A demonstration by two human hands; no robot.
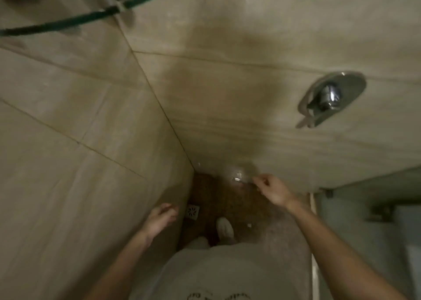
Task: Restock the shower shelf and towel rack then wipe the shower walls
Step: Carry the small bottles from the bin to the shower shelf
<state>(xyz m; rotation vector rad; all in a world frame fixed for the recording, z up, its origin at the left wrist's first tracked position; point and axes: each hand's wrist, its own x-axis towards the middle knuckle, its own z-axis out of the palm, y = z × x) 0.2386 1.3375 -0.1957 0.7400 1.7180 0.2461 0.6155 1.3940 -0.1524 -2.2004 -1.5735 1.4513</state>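
Looking down into the shower corner; frame is blurry.

- Right hand [274,189], centre-right low in frame: fingers curled, tips at a small shiny thing [238,177] where the back wall [227,94] meets the floor [227,206]. Can't tell what it is, or whether the fingers pinch it or only touch it.
- Left hand [160,218], lower centre-left: fingers loose, holds nothing, just beside the left wall [68,140].
- No cloth, bottle or towel visible in either hand.
- Glass shelf [68,21]: upper left of frame, dark curved edge running from the left edge up to top centre, clip [119,5] at its middle. Nothing visible on the part that shows. Well apart from both hands, up and left of them.
- Mixer handle [330,98], right of centre on the back wall, between the right hand and the top of the frame.
- Drain [193,211] and a shoe [225,228] at bottom centre, between the hands.

My read: the next move depends on the shelf lying up and left. The left hand is on that side and free, so it's the nearer reach. The right hand would have to cross the corner and finish with the shiny thing first. For wiping, both walls are in reach, but a cloth is needed first.
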